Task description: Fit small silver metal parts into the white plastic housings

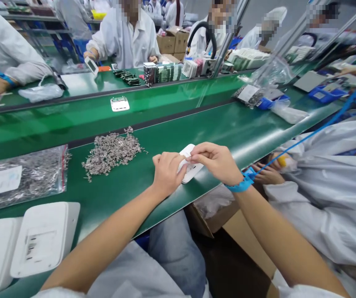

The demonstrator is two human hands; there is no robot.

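Observation:
A white plastic housing (191,174) with rounded corners lies on the green bench top in front of me, partly hidden by my hands. My left hand (167,171) grips its left side, fingers curled and thumb over the upper face. From the right, my right hand (215,160) reaches over it, thumb and forefinger pinched together near the left fingertips. Whatever is in that pinch is too small to make out. A blue wrist strap (240,182) with a cord circles my right wrist. Left of my hands lies a loose pile of small metal parts (111,153).
A zip bag of metal parts (41,176) and white housings (43,240) are at left. Beyond runs a green conveyor (165,99) carrying a white housing with a circuit board (120,104). Co-workers sit opposite and at right. An open carton (215,211) stands below the bench edge.

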